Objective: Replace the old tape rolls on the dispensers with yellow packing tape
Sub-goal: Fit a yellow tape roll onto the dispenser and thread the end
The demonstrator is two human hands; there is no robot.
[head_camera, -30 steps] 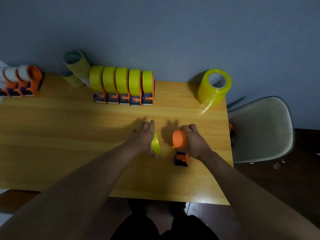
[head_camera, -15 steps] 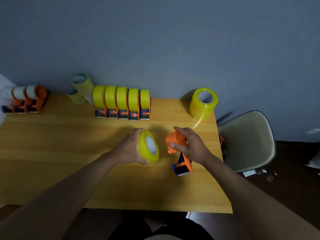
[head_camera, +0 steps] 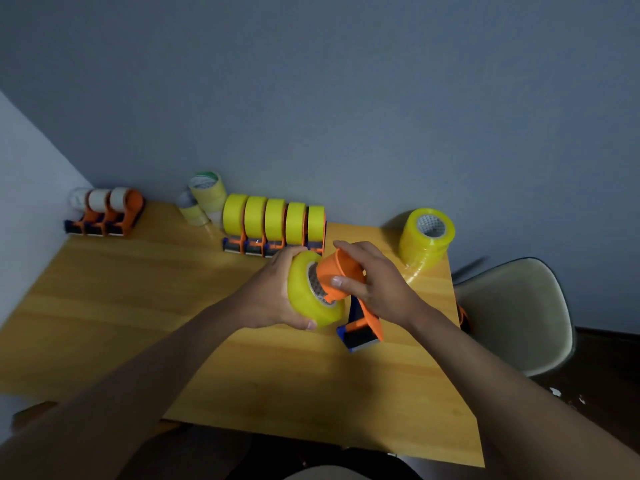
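My left hand [head_camera: 268, 294] grips a yellow tape roll [head_camera: 304, 299] above the middle of the wooden table [head_camera: 138, 306]. My right hand [head_camera: 374, 284] holds an orange tape dispenser [head_camera: 360, 323] by its wheel, and the orange hub is pushed into the roll's core. The dispenser's blue and black blade end hangs down toward the table. Several dispensers loaded with yellow tape [head_camera: 273, 223] stand in a row at the back. Three dispensers with white old rolls [head_camera: 104, 213] stand at the back left corner.
A tall stack of yellow tape rolls [head_camera: 427, 240] sits at the back right corner. Pale used rolls [head_camera: 204, 195] lean against the wall beside the loaded row. A cream chair [head_camera: 516, 313] stands right of the table. Grey walls close the back and left.
My left hand lifted the yellow roll off the table and brought it right. My right hand raised the dispenser, and its hub now sits inside the roll's core. The view tilted up.
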